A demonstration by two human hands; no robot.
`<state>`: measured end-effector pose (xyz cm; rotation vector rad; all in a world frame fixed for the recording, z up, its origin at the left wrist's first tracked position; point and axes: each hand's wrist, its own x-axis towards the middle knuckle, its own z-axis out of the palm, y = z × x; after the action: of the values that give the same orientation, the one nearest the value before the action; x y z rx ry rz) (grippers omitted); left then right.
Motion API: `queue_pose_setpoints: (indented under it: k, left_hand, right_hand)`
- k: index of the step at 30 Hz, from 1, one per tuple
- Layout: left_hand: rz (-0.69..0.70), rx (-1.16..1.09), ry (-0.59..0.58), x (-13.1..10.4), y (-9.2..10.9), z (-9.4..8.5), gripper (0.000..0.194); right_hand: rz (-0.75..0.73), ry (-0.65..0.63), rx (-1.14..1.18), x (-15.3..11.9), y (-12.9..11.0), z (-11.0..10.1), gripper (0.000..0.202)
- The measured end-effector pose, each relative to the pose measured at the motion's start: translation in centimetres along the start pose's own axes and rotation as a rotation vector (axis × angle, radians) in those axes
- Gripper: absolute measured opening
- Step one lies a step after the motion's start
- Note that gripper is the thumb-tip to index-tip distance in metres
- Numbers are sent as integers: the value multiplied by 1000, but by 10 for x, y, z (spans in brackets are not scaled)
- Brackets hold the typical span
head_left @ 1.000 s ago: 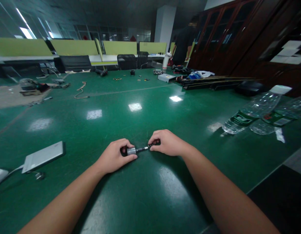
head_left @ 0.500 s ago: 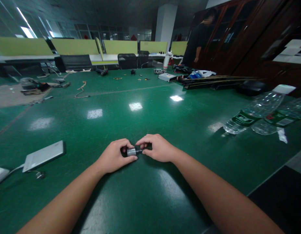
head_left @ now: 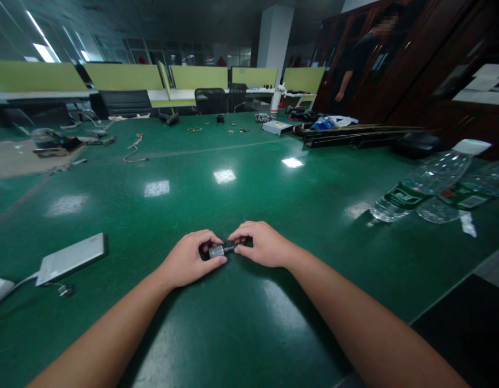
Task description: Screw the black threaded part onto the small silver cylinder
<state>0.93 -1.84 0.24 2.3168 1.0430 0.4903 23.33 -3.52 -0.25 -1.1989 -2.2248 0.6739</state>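
Observation:
Low over the middle of the green table, my left hand (head_left: pixel 188 260) curls its thumb and fingers around a small silver metal cylinder (head_left: pixel 216 251). From the cylinder's right end runs a thin dark ridged shaft (head_left: pixel 229 248), like a screw or a spring; which of these, I cannot tell. The fingertips of my right hand (head_left: pixel 264 245) pinch the far end of that shaft. Part of the cylinder's left end is hidden by my left fingers, and the shaft's tip by my right ones.
To the left lies a white flat device (head_left: pixel 74 258) with a cable. Clear plastic bottles (head_left: pixel 403 196) stand at the right. Tools, black rails (head_left: pixel 350 136) and small parts lie along the table's far side. A person (head_left: pixel 350 67) is by the dark cabinets.
My right hand has shifted slightly right, and a little more of the dark shaft shows between my hands. The person in the background has moved to the right.

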Motion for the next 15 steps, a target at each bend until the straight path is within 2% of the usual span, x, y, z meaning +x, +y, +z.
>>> queue_pose_setpoints:
  k: [8,15]
  left_hand:
    - [19,33,7,2,-1,2,20]
    - [53,25,4,2,-2,2,18]
  right_hand:
    - [-79,-36,-34,-1,-5,0,25]
    - [-74,-25,-68,2,-4,8,18]
